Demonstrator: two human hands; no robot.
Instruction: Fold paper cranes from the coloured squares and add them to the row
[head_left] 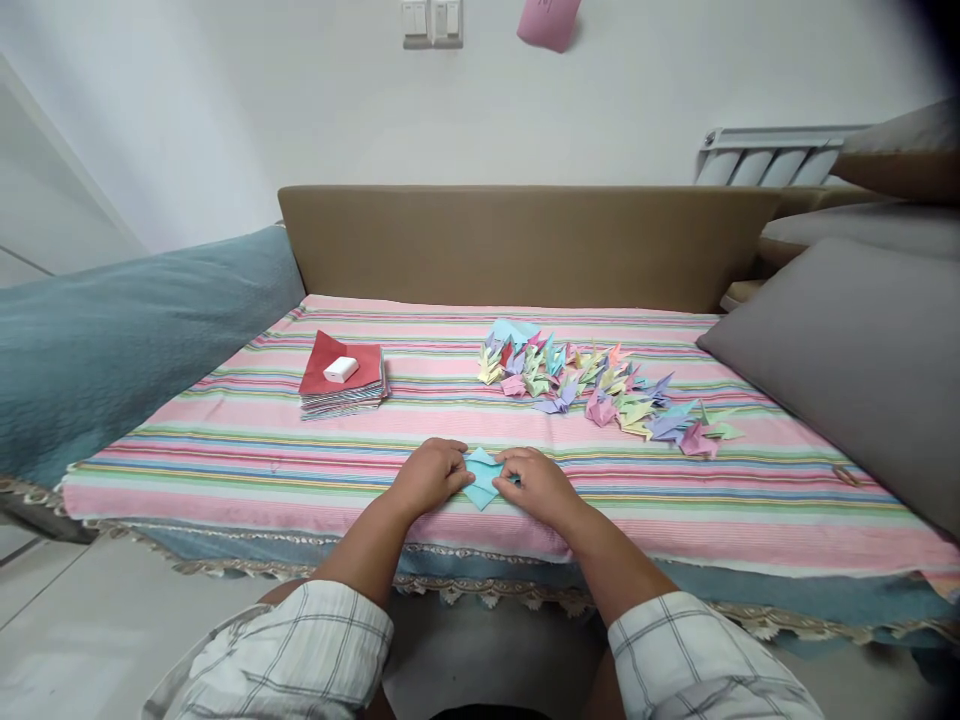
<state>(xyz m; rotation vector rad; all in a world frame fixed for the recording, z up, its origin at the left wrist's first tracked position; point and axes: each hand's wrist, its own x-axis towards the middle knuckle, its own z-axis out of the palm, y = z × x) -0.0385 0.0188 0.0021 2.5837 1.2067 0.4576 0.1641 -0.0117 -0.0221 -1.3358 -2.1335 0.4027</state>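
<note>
A light-blue sheet of origami paper (481,480), partly folded into a diamond-like shape, lies on the striped cloth near the front edge of the seat. My left hand (435,473) pinches its left side between thumb and fingers. On the opposite side my right hand (536,484) grips the paper's right edge, thumb and fingertips pressed together. Beyond my hands, to the right, many folded paper cranes (559,385) in pastel colours are spread in a loose band. A stack of square paper (345,402) with a red sheet on top sits back left.
A small white block (341,370) rests on the paper stack. Grey cushions (847,360) rise at the right, and a blue-covered armrest (150,330) bounds the left. The brown backrest (517,245) stands behind. A small brownish object (847,475) lies near the cushion.
</note>
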